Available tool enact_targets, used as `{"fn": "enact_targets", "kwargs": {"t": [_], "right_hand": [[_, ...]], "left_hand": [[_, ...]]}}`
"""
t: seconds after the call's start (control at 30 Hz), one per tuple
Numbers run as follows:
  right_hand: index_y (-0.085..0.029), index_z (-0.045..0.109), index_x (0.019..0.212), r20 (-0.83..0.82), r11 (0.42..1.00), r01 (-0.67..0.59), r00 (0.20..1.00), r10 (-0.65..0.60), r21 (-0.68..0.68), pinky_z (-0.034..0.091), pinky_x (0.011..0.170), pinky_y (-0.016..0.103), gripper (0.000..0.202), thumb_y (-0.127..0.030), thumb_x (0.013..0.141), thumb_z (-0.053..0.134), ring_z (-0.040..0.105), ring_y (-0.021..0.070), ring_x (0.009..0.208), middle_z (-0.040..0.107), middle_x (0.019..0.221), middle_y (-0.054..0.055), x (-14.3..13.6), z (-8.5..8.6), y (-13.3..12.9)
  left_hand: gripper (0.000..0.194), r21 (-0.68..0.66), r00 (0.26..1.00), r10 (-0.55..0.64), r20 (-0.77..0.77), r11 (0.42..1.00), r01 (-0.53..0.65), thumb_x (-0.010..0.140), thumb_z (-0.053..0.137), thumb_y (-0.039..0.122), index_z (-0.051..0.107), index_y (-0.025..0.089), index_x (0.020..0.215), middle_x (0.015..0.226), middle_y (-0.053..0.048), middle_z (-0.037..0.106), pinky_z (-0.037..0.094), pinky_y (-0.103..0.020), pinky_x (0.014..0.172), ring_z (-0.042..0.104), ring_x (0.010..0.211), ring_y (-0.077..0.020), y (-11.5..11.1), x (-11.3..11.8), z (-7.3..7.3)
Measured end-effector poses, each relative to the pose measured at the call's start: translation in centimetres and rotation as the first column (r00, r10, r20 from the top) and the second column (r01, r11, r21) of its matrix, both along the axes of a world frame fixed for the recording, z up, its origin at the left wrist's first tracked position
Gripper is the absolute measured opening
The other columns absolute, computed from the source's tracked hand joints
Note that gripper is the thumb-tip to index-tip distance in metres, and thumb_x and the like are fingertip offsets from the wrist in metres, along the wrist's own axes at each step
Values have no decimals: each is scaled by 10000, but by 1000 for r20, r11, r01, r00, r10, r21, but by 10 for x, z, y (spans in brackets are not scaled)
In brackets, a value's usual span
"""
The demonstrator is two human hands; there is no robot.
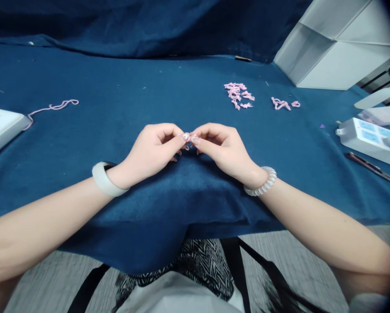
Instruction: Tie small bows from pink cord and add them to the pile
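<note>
My left hand [157, 145] and my right hand [223, 145] meet tip to tip above the front part of the blue cloth [133, 95]. Both are closed in a pinch, thumb against fingers. Between the fingertips shows a tiny bit of pink cord [189, 138]; the rest of it is hidden by my fingers. Farther back and to the right lies a cluster of small knotted pink cord pieces [236, 93]. A smaller group of pink cord pieces [280, 103] rests to the right of that.
At the left edge a pink cord [53, 106] trails from a white box [2, 128]. On the right are a white case with blue panels [367, 137] and thread snips [371, 167]. White storage bins [338, 61] stand at the back right, before a dark blue curtain [149, 26].
</note>
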State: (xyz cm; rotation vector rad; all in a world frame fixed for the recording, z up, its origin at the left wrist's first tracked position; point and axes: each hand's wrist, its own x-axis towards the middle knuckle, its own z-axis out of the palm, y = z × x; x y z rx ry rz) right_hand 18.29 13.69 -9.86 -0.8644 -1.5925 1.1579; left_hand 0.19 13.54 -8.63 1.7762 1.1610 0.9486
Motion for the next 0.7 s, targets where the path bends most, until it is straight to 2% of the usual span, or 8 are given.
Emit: {"fn": "enact_targets", "kwargs": {"t": [0.13,0.23,0.53,0.7], "right_hand": [[-134,687,835,-4,999,-4,1000,3,-44,519,642,242,245,-358,769,762,611,94,648,701,775,19,-1,-1,0],[-136,686,832,28,999,-3,1000,4,-45,519,632,250,282,-400,768,759,616,103,650,706,781,30,-1,-2,0],[-125,703,806,75,998,-8,997,13,-64,540,653,254,242,-360,781,753,630,110,643,706,748,40,-1,1,-1],[-123,717,808,54,997,-8,998,13,-81,548,648,241,134,-254,787,738,634,100,631,715,737,30,-2,0,-1]], "left_hand": [[276,141,995,40,-93,990,-26,869,612,372,670,146,721,637,-15,642,456,-213,526,583,559,-113,0,-1,-2],[271,197,990,64,-126,980,-39,868,611,352,672,149,699,625,-9,640,451,-218,547,578,574,-116,0,0,-4],[284,155,989,109,-102,984,-92,870,596,353,688,161,682,637,-18,663,456,-223,537,584,561,-120,-1,2,-6],[298,119,990,114,-78,987,-105,878,584,345,671,160,661,635,-18,659,462,-212,529,583,556,-113,-1,3,-7]]}}
